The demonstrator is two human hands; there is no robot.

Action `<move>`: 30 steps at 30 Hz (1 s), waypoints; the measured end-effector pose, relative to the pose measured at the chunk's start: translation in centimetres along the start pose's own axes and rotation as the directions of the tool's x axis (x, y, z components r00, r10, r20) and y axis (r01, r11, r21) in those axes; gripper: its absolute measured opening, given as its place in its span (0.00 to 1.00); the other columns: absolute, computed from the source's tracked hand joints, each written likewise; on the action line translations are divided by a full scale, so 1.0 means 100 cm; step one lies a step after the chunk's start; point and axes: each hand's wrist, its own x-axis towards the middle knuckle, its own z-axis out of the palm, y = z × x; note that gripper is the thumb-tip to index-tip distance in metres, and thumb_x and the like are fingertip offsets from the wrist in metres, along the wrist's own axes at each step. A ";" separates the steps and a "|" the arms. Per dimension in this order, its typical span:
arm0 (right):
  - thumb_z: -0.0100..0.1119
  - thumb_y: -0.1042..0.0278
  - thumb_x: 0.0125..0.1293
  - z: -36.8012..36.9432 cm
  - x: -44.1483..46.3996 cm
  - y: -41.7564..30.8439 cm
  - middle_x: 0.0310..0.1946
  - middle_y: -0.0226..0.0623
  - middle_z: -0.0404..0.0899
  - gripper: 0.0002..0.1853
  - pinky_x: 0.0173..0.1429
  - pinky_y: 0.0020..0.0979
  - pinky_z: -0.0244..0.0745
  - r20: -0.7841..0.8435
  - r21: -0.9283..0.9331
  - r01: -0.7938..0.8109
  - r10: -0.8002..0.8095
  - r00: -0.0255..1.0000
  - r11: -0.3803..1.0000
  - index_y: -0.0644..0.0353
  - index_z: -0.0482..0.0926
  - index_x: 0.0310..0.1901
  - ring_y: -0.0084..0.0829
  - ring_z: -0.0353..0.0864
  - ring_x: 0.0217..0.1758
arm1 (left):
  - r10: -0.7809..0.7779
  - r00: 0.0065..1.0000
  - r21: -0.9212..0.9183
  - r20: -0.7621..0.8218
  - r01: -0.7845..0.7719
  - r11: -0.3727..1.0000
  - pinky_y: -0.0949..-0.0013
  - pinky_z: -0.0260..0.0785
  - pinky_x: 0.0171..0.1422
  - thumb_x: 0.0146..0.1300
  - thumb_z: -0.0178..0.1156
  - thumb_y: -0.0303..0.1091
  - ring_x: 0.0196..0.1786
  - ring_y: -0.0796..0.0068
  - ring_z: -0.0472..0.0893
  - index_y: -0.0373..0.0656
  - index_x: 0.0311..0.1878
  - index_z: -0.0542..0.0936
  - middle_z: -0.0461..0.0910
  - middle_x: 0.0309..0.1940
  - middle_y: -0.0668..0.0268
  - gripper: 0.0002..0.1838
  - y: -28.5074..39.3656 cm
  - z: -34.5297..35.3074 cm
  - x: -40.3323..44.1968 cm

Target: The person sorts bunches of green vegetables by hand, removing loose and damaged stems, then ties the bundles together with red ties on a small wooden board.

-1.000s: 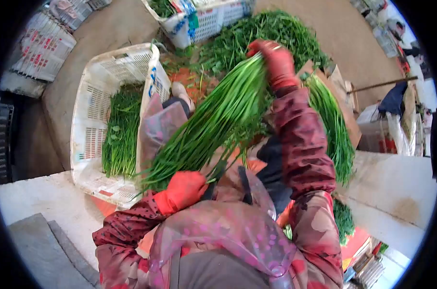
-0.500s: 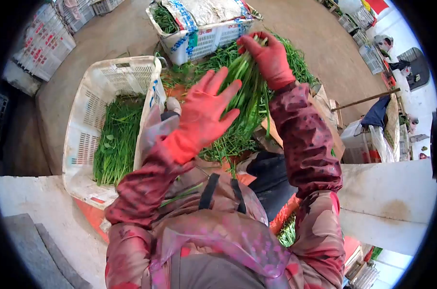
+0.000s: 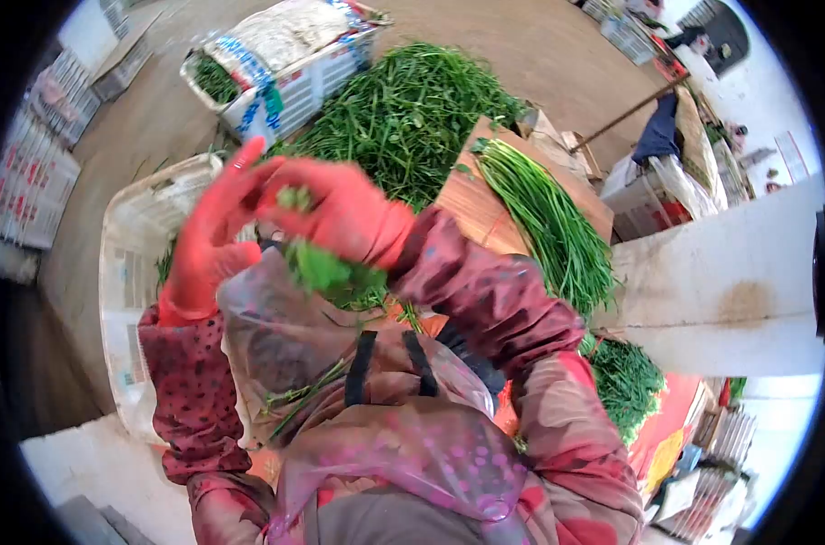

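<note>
My right hand [image 3: 340, 211], in a red glove, is curled round a bunch of leafy greens [image 3: 322, 271]. Green bits show between its fingers and leaves hang below; blur hides the rest. Close on its left is my left hand [image 3: 202, 247], also gloved in red, with thumb and fingers apart; whether its fingertips touch the right hand is unclear. Long green stalks [image 3: 544, 213] lie in a neat bundle on a brown board [image 3: 467, 213] to the right. Beyond my hands spreads a loose heap of greens [image 3: 412, 113]. A few loose stems [image 3: 308, 400] rest on my apron.
A white crate [image 3: 126, 291] stands at the left, partly behind my left hand. Another crate [image 3: 317, 82], covered on top, is at the back. A low white wall [image 3: 721, 282] runs along the right, with more greens [image 3: 626, 386] near its lower side. Stacked crates [image 3: 35, 186] stand far left.
My right hand has moved left and nearer, beside my left hand, which has also shifted left. The view has turned right, bringing the bundle on the board into full sight.
</note>
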 end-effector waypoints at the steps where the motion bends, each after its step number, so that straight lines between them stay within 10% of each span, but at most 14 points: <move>1: 0.70 0.63 0.57 0.008 -0.004 -0.007 0.32 0.36 0.81 0.11 0.43 0.31 0.77 0.000 0.053 0.029 -0.029 1.000 0.998 0.57 0.80 0.39 0.32 0.82 0.35 | -0.001 1.000 -0.004 0.023 0.001 1.000 0.62 0.61 0.68 0.52 0.72 0.43 0.61 0.71 0.72 0.37 0.62 0.71 0.69 0.64 0.65 0.37 -0.027 -0.009 -0.003; 5: 0.69 0.63 0.57 0.003 -0.003 -0.017 0.35 0.36 0.81 0.17 0.44 0.33 0.77 0.026 0.190 -0.031 0.026 0.999 0.981 0.56 0.79 0.47 0.34 0.82 0.38 | -0.080 0.990 -0.018 0.114 0.082 0.996 0.63 0.59 0.70 0.50 0.73 0.40 0.64 0.71 0.67 0.40 0.65 0.67 0.66 0.63 0.67 0.40 -0.099 -0.021 -0.033; 8: 0.69 0.60 0.55 -0.012 -0.005 -0.009 0.43 0.40 0.81 0.35 0.48 0.34 0.77 -0.026 -0.052 0.004 -0.006 1.000 0.999 0.56 0.68 0.64 0.36 0.82 0.43 | -0.317 0.948 -0.044 0.029 0.318 0.947 0.63 0.61 0.67 0.49 0.73 0.36 0.62 0.70 0.68 0.41 0.65 0.67 0.69 0.59 0.67 0.39 -0.090 0.008 -0.027; 12: 0.61 0.59 0.63 -0.012 -0.009 0.025 0.44 0.44 0.80 0.30 0.52 0.40 0.75 0.130 -0.207 0.206 -0.182 0.975 0.956 0.57 0.67 0.66 0.46 0.80 0.46 | -0.378 0.924 0.048 -0.052 0.380 0.924 0.65 0.69 0.58 0.49 0.70 0.28 0.55 0.70 0.75 0.41 0.58 0.73 0.75 0.52 0.66 0.30 -0.107 0.006 -0.032; 14: 0.58 0.56 0.67 -0.009 -0.015 0.037 0.53 0.42 0.78 0.31 0.57 0.39 0.73 0.377 -0.055 0.043 -0.019 0.926 0.998 0.59 0.64 0.67 0.41 0.78 0.54 | -0.062 0.996 0.328 -0.066 0.080 0.941 0.67 0.71 0.55 0.51 0.67 0.28 0.50 0.72 0.78 0.41 0.52 0.78 0.79 0.45 0.67 0.22 -0.132 0.008 -0.031; 16: 0.58 0.54 0.67 -0.009 -0.016 0.037 0.58 0.42 0.74 0.33 0.61 0.37 0.71 0.316 0.255 -0.139 0.053 0.947 0.957 0.59 0.62 0.69 0.38 0.75 0.58 | -0.122 0.992 0.424 -0.033 0.124 0.897 0.66 0.70 0.57 0.54 0.66 0.29 0.52 0.70 0.78 0.39 0.52 0.78 0.79 0.47 0.64 0.21 -0.092 0.020 -0.018; 19: 0.62 0.53 0.64 0.000 -0.026 0.048 0.63 0.49 0.68 0.41 0.66 0.37 0.68 0.270 0.625 -0.323 0.191 0.944 0.711 0.64 0.55 0.71 0.35 0.71 0.63 | -0.262 0.937 -0.090 -0.231 0.247 0.965 0.63 0.71 0.59 0.60 0.62 0.33 0.50 0.63 0.80 0.37 0.54 0.76 0.80 0.45 0.57 0.19 -0.073 0.000 0.000; 21: 0.64 0.51 0.61 0.028 -0.056 0.061 0.63 0.49 0.69 0.42 0.65 0.36 0.68 0.385 0.400 -0.347 0.188 0.904 0.848 0.62 0.57 0.71 0.38 0.72 0.64 | -0.334 0.903 -0.426 -0.271 0.199 0.882 0.58 0.75 0.55 0.64 0.57 0.32 0.45 0.58 0.83 0.35 0.54 0.75 0.82 0.40 0.55 0.16 -0.032 -0.026 0.002; 26: 0.63 0.48 0.54 0.025 -0.177 0.158 0.49 0.51 0.80 0.33 0.56 0.43 0.74 0.399 -0.506 -0.562 0.755 0.521 0.655 0.53 0.72 0.61 0.50 0.79 0.53 | -0.132 0.807 -0.271 -0.575 -0.036 0.962 0.45 0.64 0.69 0.65 0.58 0.31 0.55 0.53 0.78 0.34 0.54 0.74 0.81 0.43 0.54 0.16 0.015 -0.152 -0.082; 30: 0.65 0.44 0.52 -0.003 -0.224 0.196 0.53 0.48 0.79 0.39 0.60 0.39 0.72 0.314 -0.513 -0.650 0.827 0.466 0.560 0.60 0.71 0.62 0.46 0.78 0.56 | -0.144 0.577 -0.261 -0.804 -0.125 0.957 0.41 0.64 0.68 0.65 0.57 0.30 0.55 0.50 0.77 0.34 0.53 0.74 0.80 0.44 0.54 0.15 0.005 -0.209 -0.173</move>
